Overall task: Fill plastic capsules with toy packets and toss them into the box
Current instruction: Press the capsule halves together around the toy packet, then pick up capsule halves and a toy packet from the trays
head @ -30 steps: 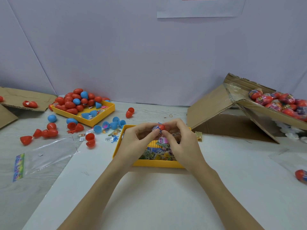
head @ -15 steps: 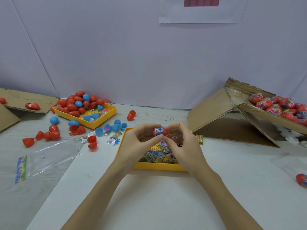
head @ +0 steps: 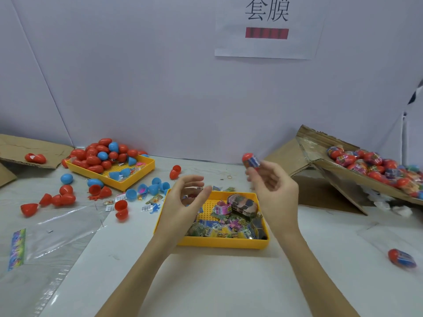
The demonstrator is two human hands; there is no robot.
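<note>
Red capsule (head: 250,160) — blue-striped wrap; yellow tray (head: 219,244) — camouflage packet (head: 243,205).

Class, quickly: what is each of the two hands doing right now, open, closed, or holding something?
Left hand: open, fingers loosely curled, holding nothing, above the yellow tray.
Right hand: raised, fingertips pinching a red wrapped capsule.

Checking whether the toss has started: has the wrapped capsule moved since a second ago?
Yes. The capsule has gone up and right, from above the packet tray toward the cardboard box, at the right hand's fingertips.
</note>
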